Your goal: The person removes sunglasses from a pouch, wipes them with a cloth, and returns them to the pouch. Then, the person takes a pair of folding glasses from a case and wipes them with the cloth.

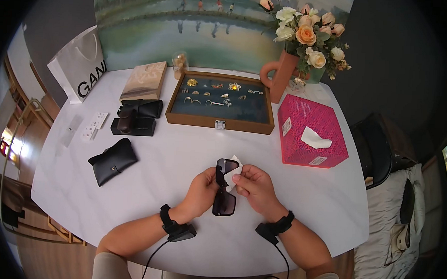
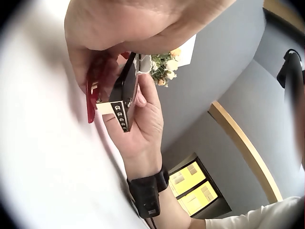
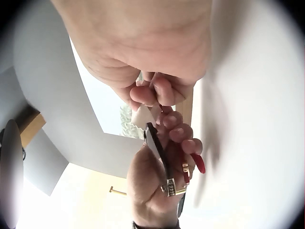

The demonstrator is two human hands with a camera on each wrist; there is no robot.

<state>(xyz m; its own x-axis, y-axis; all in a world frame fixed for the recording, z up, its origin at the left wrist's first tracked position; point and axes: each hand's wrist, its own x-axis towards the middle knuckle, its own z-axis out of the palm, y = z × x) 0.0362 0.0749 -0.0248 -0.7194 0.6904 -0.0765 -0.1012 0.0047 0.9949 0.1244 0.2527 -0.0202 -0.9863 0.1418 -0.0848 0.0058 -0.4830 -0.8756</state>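
Note:
A pair of dark sunglasses (image 1: 224, 202) with large tinted lenses is held upright on end over the white table (image 1: 182, 152). My left hand (image 1: 201, 193) grips the frame from the left side, and its fingers wrap around the red-tipped temples (image 2: 91, 102) in the left wrist view. With thumb and fingers, my right hand (image 1: 256, 189) pinches a small white cloth (image 1: 233, 176) with a zigzag edge against the upper lens. In the right wrist view the cloth (image 3: 142, 117) lies between the fingertips and the lens.
A black glasses case (image 1: 112, 161) lies to the left, with more cases (image 1: 139, 116) behind it. A wooden jewelry box (image 1: 220, 101) stands at the back. The pink tissue box (image 1: 312, 131) and a flower vase (image 1: 282, 77) are to the right; a paper bag (image 1: 78, 63) stands far left.

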